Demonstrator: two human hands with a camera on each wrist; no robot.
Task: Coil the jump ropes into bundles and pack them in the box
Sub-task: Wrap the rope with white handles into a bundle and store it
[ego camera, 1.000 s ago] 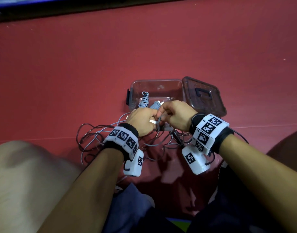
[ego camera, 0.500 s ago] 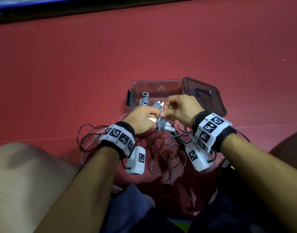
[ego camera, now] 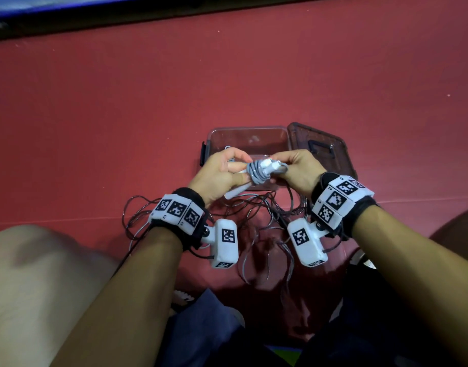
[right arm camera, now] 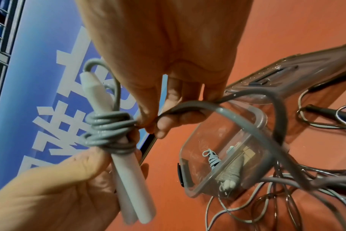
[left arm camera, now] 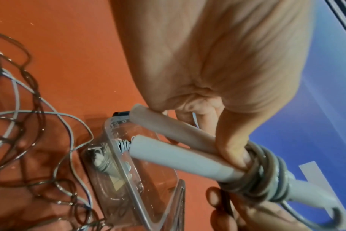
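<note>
Grey cord (right arm camera: 109,129) is wound in several turns around 2 pale handles (right arm camera: 128,173), held together above the near edge of the clear box (ego camera: 256,133) on the red floor (ego camera: 121,102). The left hand (ego camera: 217,176) has its grip curled around the handles, whose long axis runs roughly left to right between the hands in the head view. The right hand (ego camera: 299,172) pinches the free cord just beside the wraps; from there it trails down to the loose tangle (ego camera: 159,213) on the floor between the box and the person. The next wrap likely turns on that short gap, so the right hand is nearer. One finished bundle (right arm camera: 212,159) already lies inside the box, with room left beside it. The lid (ego camera: 328,152) lies open at the box's right side.
</note>
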